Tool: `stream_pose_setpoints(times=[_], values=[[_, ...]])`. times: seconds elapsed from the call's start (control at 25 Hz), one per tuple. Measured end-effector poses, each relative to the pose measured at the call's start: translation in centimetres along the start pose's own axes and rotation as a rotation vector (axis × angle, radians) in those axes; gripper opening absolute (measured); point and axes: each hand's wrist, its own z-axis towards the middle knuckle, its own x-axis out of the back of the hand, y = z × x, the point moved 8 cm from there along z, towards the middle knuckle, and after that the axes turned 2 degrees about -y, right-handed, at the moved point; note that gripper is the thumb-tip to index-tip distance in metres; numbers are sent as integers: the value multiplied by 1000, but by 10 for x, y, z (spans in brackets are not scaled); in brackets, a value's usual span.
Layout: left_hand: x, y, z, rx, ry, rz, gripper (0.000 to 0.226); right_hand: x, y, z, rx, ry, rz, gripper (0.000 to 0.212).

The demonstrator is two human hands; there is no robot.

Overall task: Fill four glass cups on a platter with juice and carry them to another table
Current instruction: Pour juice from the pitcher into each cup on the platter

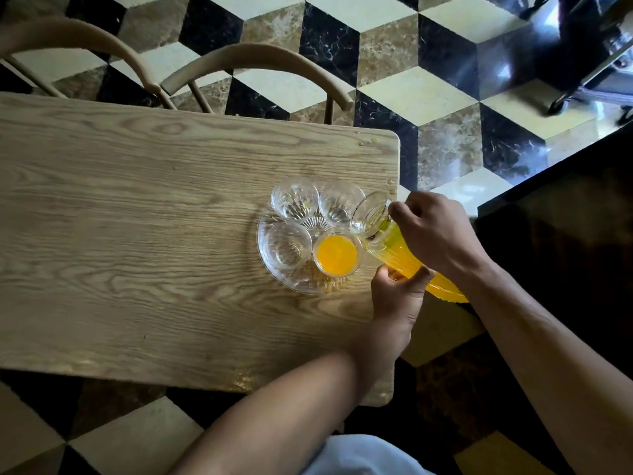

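Observation:
A clear glass platter (274,279) sits near the right end of a wooden table (137,217) and carries several glass cups. The near right cup (337,255) holds orange juice. The near left cup (287,247), far left cup (294,199) and far right cup (340,204) look empty. A ribbed glass jug of orange juice (394,248) is tilted, its mouth over the platter's right edge beside the filled cup. My right hand (435,231) grips the jug near its top. My left hand (399,291) supports the jug's body from below.
Two curved wooden chair backs (260,60) stand along the table's far edge. Small juice drops (363,142) lie at the table's far right corner. The floor is a cube-patterned tile (428,97). A dark counter (565,217) is on the right, a wheeled dark object (589,46) beyond.

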Motion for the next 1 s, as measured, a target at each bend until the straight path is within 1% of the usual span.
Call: stream_pose_setpoints(times=[0.12, 0.28, 0.32, 0.48, 0.68, 0.88, 1.0], values=[[-10, 3, 9, 8, 55, -66, 90, 6, -1, 15, 36, -13, -14, 39], [-23, -2, 25, 22, 145, -85, 110, 3, 0, 37, 78, -52, -60, 39], [-26, -3, 29, 28, 154, -98, 112, 2, 0, 43, 93, -60, -81, 39], [-42, -1, 41, 50, 143, -162, 100, -4, 0, 62, 139, -85, -159, 41], [-52, 0, 53, 64, 184, -208, 101, -10, -3, 74, 198, -146, -224, 38], [-62, -8, 60, 90, 179, -280, 87, -14, -10, 80, 240, -181, -288, 36], [-67, -11, 63, 123, 165, -354, 86, -17, -14, 82, 257, -189, -309, 38]])
